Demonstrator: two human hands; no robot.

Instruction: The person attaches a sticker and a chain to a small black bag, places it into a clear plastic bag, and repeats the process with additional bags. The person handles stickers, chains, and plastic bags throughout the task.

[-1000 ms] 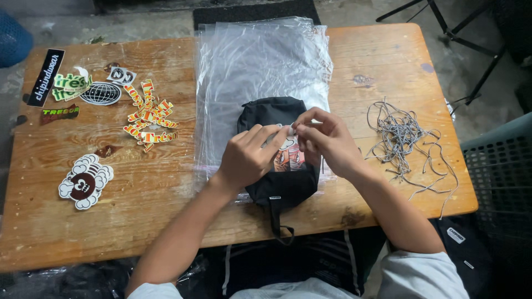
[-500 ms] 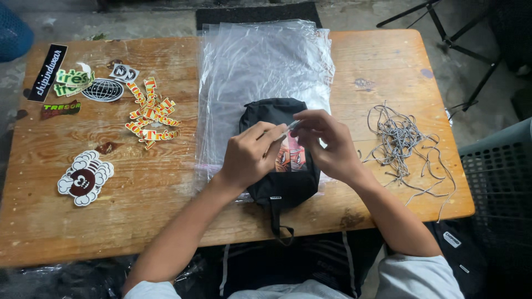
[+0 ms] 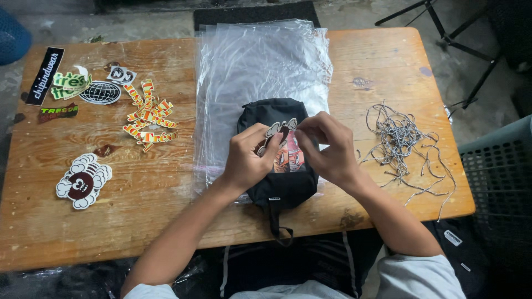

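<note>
1. Since a second ago our hands have barely shifted; both have stayed over the black pouch, and the right fingertips have slid slightly toward the pouch's top while the view has drifted a little.
2. Along the desk's left edge lie flat stickers: a black strip sticker near the far left corner, a cloud-shaped brown and white sticker nearer us.
3. Further right sits a fan of orange and yellow stickers, well apart from our hands.
4. At the desk's middle a stack of clear plastic bags runs to the far edge; the pouch lies on its near end, by the near edge.
5. Our left hand pinches a small white-edged sticker at the pouch's top; our right hand pinches close beside it, fingers curled. What the right fingertips grip, we cannot tell.
6. Near the right edge lies a tangle of grey cords.
7. We judge the risk to be that the sticker creases or sticks crooked, since soft fabric over slippery plastic may slide under pressure.
</note>
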